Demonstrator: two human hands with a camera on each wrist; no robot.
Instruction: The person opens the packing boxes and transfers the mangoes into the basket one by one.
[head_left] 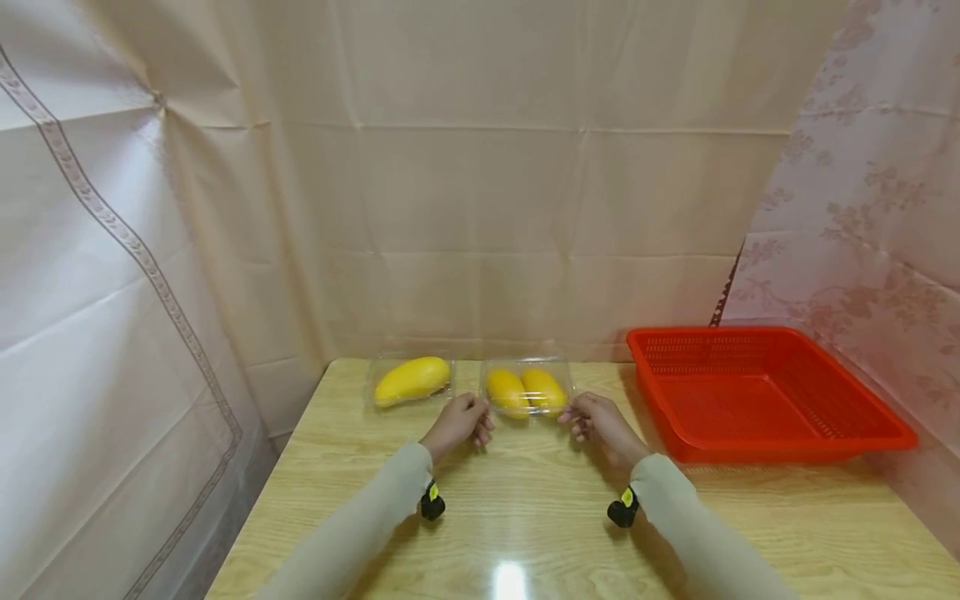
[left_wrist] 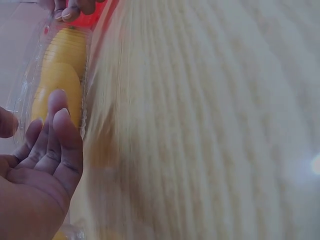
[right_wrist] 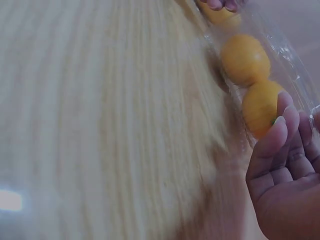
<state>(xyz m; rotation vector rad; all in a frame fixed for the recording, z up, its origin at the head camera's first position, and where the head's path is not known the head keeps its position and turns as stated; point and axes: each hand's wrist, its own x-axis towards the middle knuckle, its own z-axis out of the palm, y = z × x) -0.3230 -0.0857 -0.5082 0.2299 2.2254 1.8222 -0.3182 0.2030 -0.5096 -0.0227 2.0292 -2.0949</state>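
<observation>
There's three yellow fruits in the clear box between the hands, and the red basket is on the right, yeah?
Not three: the head view shows two yellow fruits in the clear box between the left hand and right hand.

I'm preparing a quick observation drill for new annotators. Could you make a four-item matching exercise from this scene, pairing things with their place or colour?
Things:
1. Basket
2. Two-fruit container
3. One-fruit container
4. Right hand

Place or colour:
A. Near the far left corner of the table
B. At a container's right end
C. Red
D. Between the left hand and the right

Right pairs: 1-C; 2-D; 3-A; 4-B
</observation>
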